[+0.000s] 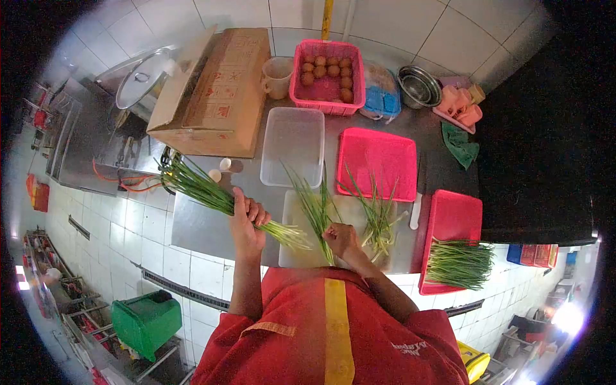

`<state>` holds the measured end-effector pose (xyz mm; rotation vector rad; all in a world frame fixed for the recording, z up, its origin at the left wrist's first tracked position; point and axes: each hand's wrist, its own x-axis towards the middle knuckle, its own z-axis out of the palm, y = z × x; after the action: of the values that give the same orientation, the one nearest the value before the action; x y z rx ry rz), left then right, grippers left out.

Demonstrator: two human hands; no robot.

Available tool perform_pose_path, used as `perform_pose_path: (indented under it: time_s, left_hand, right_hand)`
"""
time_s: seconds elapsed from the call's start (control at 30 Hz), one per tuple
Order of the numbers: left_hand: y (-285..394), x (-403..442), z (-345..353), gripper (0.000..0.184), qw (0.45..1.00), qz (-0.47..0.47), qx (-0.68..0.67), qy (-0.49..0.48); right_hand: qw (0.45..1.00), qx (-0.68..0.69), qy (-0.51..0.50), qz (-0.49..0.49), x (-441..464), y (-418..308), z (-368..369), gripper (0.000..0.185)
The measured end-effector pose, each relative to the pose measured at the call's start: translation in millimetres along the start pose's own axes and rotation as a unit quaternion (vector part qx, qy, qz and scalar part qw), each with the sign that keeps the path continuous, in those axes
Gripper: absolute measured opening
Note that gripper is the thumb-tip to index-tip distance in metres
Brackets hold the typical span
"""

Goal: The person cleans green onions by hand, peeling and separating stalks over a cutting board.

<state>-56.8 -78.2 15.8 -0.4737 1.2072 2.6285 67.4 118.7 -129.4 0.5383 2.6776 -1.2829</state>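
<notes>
My left hand (249, 221) is closed around a thick bunch of green stalks (202, 187), leaves pointing up left and pale ends down right. Over the pale cutting board (292, 215), my right hand (341, 240) is closed at a few loose green stalks (313, 208); whether its fingers grip them is hard to make out. More loose stalks (378, 221) lie on the board to the right, beside a knife with a white handle (416, 212). Farther right, a pink tray (452, 215) holds a pile of cut green stalks (459, 263).
Behind the board are a clear plastic tray (292, 144) and a pink tray (378, 160). A cardboard box (224, 96), a jug (278, 77), a pink basket of round brown items (327, 106) and metal bowls (419, 86) line the back. Two small white cups (220, 170) stand left.
</notes>
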Motion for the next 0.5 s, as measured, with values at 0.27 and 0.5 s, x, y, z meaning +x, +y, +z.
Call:
perform_pose_path:
  time_s: [0.27, 0.5]
  left_hand:
    - [-5, 0, 3, 0.043, 1.000, -0.014, 0.011, -0.023]
    - [-14, -5, 1, 0.028, 0.983, -0.057, 0.174, -0.024]
  right_hand:
    - [0.997, -0.053, -0.030, -0.038, 7, -16, -10, 0.026]
    - [0.987, 0.154, -0.035, 0.029, -4, -49, -49, 0.020]
